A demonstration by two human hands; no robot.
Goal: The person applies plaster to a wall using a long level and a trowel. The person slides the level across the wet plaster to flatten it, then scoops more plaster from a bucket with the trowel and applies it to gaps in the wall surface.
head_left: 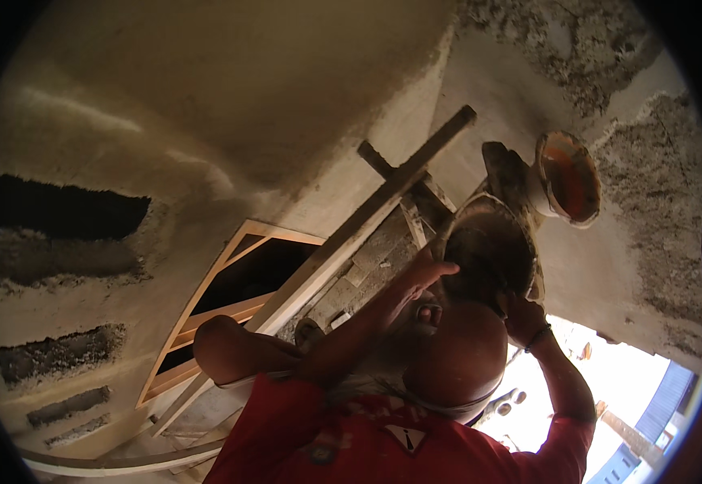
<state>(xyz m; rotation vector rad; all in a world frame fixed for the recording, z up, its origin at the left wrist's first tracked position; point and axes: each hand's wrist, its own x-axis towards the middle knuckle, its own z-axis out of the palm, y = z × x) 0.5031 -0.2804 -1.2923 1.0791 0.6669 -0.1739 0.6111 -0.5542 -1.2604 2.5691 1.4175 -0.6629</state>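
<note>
A round, mud-coated pan [530,234] with a dark inside is between my two hands. My left hand [430,271] is closed over its left rim, thumb lying on the inner side. My right hand [522,318], with a dark band at the wrist, is closed at the near right edge of the same pan; its fingertips are partly hidden, so whether a tool is also in it cannot be seen. The pan's inside is too dark to show what it holds. My bent knees [457,343] are close below it.
Beyond the pan stands a bucket [546,202] with an orange inside, beside a dark lump-like object [506,168]. Crossed wooden beams [399,181] run to its left, near a light wooden frame [198,319]. Plastered walls [351,73] surround this; bright daylight enters at lower right.
</note>
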